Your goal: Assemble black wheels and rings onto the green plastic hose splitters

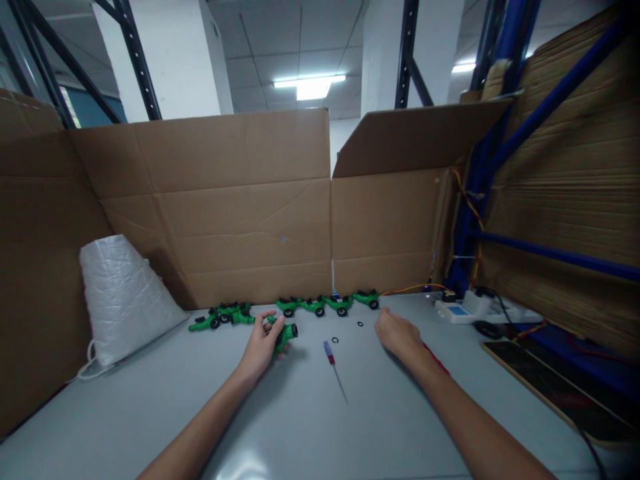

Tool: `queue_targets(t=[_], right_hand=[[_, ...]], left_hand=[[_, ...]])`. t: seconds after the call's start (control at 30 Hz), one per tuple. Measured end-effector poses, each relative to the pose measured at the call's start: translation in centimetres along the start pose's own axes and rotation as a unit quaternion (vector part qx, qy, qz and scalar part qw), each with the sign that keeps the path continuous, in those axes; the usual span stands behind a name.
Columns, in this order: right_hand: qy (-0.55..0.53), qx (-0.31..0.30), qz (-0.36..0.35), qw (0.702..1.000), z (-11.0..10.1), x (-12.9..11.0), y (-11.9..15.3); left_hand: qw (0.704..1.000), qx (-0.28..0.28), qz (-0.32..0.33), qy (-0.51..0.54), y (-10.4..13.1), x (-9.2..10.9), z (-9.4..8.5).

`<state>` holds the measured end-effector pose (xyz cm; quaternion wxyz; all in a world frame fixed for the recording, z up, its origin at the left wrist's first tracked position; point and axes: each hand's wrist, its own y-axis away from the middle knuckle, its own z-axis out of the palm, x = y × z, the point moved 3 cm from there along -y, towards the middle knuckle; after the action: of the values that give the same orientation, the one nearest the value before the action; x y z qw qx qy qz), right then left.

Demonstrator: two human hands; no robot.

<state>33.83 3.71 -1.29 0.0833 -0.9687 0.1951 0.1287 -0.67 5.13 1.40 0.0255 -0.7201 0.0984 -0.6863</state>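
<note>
My left hand [264, 340] is closed around a green toy vehicle [285, 337] with a black round part at its right end, held a little above the table. My right hand [397, 332] has its fingers curled together low over the tabletop. Whatever they grip, if anything, is hidden. Just beyond it stands a green toy car [367, 299] with black wheels. Between the hands lie two small black rings, a nearer ring [335, 340] and a farther ring [360, 324]. A screwdriver [330, 357] with a clear blue and red handle points its shaft toward me.
More green toy cars [313, 306] line the back, and a cluster of green toy vehicles [227, 311] sits behind my left hand. A white wrapped bag [127, 303] leans at left. Cardboard walls [240, 220] enclose the table. A power strip [460, 313] and dark panel [555, 383] lie right.
</note>
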Motion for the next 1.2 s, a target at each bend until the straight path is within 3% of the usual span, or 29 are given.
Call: queue_targets(t=[0.43, 0.77, 0.97, 1.2], right_hand=[[0.031, -0.011, -0.1, 0.994, -0.5, -3.0, 1.9], [-0.031, 0.0, -0.169, 0.985, -0.5, -4.5, 3.0], [-0.189, 0.053, -0.287, 0.938, -0.7, -6.5, 4.6], [-0.274, 0.041, -0.362, 0.89, 0.1, -8.0, 6.1]], left_hand=[[1.0, -0.003, 0.011, -0.002, -0.3, -0.4, 0.0], [1.0, -0.022, 0.013, -0.005, 0.0, -0.2, 0.1], [0.999, -0.035, 0.014, -0.019, 0.3, 0.3, 0.3], [0.998, -0.058, 0.026, -0.023, 0.5, -0.2, 0.7]])
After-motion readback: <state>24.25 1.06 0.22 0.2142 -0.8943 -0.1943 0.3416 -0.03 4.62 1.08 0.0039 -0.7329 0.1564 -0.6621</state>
